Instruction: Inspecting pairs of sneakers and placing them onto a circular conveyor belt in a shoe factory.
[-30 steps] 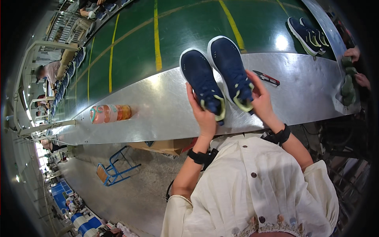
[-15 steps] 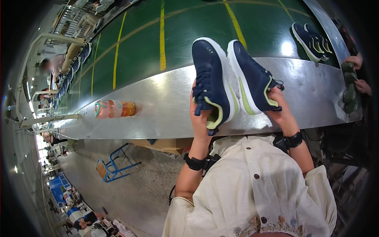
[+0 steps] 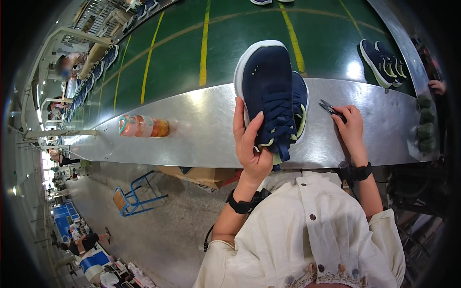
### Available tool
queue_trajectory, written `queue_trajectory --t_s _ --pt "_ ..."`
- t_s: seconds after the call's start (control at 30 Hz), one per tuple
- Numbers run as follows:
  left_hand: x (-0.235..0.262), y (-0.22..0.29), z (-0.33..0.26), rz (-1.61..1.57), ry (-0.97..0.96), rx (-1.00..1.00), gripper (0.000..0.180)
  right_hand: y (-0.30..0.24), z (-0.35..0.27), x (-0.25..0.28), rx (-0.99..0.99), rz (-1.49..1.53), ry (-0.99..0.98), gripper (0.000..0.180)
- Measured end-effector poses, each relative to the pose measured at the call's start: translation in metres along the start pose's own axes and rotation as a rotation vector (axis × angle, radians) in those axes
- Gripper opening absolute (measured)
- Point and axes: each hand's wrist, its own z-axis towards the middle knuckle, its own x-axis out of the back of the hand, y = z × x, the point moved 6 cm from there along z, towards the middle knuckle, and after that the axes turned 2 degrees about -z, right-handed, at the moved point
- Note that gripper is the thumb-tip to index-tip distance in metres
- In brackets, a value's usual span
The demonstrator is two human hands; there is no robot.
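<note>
My left hand [image 3: 253,149] grips a navy sneaker [image 3: 267,72] with a white sole and lime lining, lifted with its laced top facing me. Thumb and fingers hold it by the side near the heel. Partly hidden behind it is a second navy sneaker [image 3: 301,96]; whether that one rests on the metal or is also held, I cannot tell. To the right, just over the metal table edge [image 3: 211,110], my right hand [image 3: 352,122] is closed round small dark thread snips [image 3: 331,107], blades pointing left toward the shoes.
Left on the metal lies a bottle [image 3: 144,126] of amber drink. Beyond runs a green conveyor belt [image 3: 177,53] with yellow lines, carrying another pair of sneakers [image 3: 382,62] at right. Green lumpy objects [image 3: 425,127] and another person's hand [image 3: 437,87] are at the right edge. A blue-framed stool [image 3: 137,194] stands behind.
My right hand has let go of its sneaker and moved right with the snips. The left hand's sneaker has turned its top toward me, now overlapping the other. Belt shoes appear at the top.
</note>
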Motion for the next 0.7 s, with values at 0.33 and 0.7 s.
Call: queue_trajectory --t_s 0.33,0.7 --pt "-0.007 0.016 -0.001 0.123 -0.139 -0.111 0.058 -0.027 0.009 0.036 -0.472 1.119 -0.056 0.023" --pt "-0.017 0.017 -0.003 0.08 -0.107 -0.019 0.057 -0.131 0.022 0.112 0.161 0.713 -0.094 0.027"
